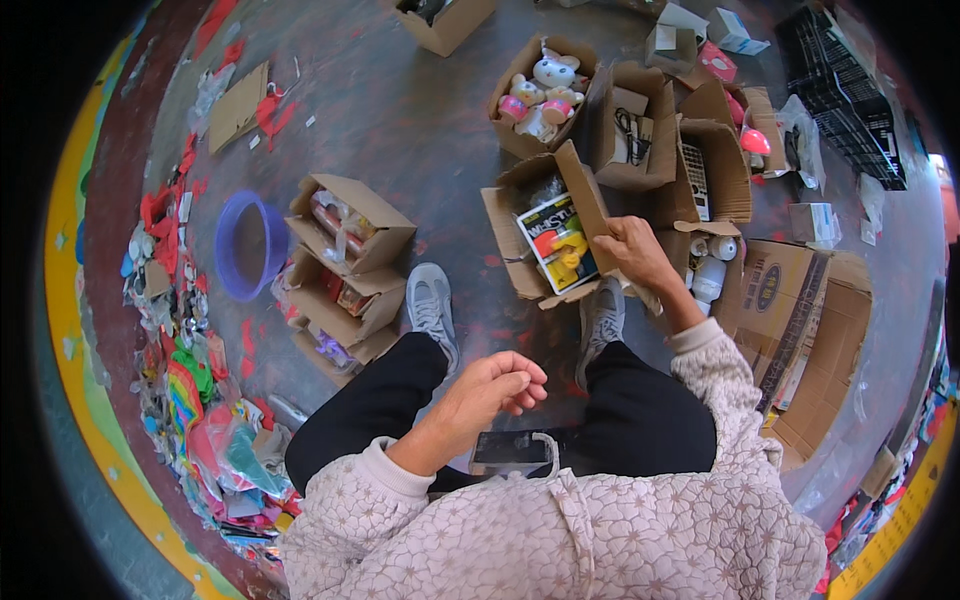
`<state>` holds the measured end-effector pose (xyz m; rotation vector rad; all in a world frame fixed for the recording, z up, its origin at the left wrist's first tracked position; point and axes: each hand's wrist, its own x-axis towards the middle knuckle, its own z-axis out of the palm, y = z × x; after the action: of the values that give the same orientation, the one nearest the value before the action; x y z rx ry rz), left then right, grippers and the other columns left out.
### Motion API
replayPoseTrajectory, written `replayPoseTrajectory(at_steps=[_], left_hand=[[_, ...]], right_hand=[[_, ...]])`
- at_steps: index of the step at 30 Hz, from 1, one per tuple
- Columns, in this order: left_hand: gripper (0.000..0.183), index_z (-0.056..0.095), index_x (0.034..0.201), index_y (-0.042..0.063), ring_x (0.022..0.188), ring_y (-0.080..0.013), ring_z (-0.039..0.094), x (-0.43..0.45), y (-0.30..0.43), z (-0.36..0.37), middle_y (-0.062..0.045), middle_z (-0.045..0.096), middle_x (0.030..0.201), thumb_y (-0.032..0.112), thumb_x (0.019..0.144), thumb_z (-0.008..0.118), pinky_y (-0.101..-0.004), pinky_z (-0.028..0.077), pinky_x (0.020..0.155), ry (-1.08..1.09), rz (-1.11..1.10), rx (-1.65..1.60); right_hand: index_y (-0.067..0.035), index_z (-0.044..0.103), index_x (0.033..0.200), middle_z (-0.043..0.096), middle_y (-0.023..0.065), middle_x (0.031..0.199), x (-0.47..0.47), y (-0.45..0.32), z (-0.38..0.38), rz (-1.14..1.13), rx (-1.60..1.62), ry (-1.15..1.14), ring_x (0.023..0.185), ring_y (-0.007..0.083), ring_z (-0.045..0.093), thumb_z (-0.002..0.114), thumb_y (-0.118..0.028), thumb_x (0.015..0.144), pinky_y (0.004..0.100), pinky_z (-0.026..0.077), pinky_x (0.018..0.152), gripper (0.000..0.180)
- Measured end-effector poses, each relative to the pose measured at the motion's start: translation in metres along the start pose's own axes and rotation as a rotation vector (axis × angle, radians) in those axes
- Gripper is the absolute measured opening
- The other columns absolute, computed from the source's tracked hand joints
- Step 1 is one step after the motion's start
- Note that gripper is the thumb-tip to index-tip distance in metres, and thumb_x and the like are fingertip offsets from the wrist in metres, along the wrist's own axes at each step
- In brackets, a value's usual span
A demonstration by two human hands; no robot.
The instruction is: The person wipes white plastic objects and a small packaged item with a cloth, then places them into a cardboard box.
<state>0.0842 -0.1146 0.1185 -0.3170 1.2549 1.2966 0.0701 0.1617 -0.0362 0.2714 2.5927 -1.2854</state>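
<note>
My right hand (636, 251) grips the right flap of an open cardboard box (517, 259) on the floor, just beyond my right shoe. A packaged whistle card (559, 241) with a yellow toy part and clear plastic lie inside that box. My left hand (506, 384) hangs over my lap with its fingers curled; whether it holds anything small cannot be told. Behind the box stand a carton of white and pink animal figures (544, 94) and a carton (637, 124) with a black cable. White bottles or canisters (709, 277) fill a carton right of my right hand.
Left of my left shoe, small cartons (352, 225) hold packaged goods, beside a purple plastic basin (250, 245). Mixed plastic scraps (225, 450) heap along the left edge. A large flattened carton (795, 330) lies at right, with a black plastic crate (844, 101) farther back.
</note>
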Motion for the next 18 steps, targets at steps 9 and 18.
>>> replayPoseTrajectory(at_steps=[9, 18], left_hand=[[0.019, 0.054, 0.102, 0.003, 0.079, -0.0081, 0.054, 0.011, -0.005, -0.004, -0.004, 0.060, 0.092, 0.013, 0.087, 0.048, -0.0222, 0.043, 0.071, 0.101, 0.025, -0.005], [0.063, 0.030, 0.134, 0.000, 0.111, -0.0198, 0.047, 0.082, -0.056, -0.037, -0.012, 0.044, 0.128, 0.018, 0.081, 0.057, -0.0312, 0.040, 0.088, 0.474, 0.005, 0.196]], right_hand=[[0.003, 0.059, 0.076, 0.058, 0.0282, 0.071, 0.006, -0.042, 0.083, -0.103, -0.254, -0.112, 0.067, 0.0425, 0.059, 0.051, -0.013, 0.075, 0.0492, 0.047, 0.061, 0.018], [0.008, 0.059, 0.086, 0.059, 0.0297, 0.081, 0.024, -0.005, 0.138, -0.040, 0.088, -0.270, 0.080, 0.0409, 0.060, 0.052, -0.019, 0.076, 0.0460, 0.046, 0.071, 0.029]])
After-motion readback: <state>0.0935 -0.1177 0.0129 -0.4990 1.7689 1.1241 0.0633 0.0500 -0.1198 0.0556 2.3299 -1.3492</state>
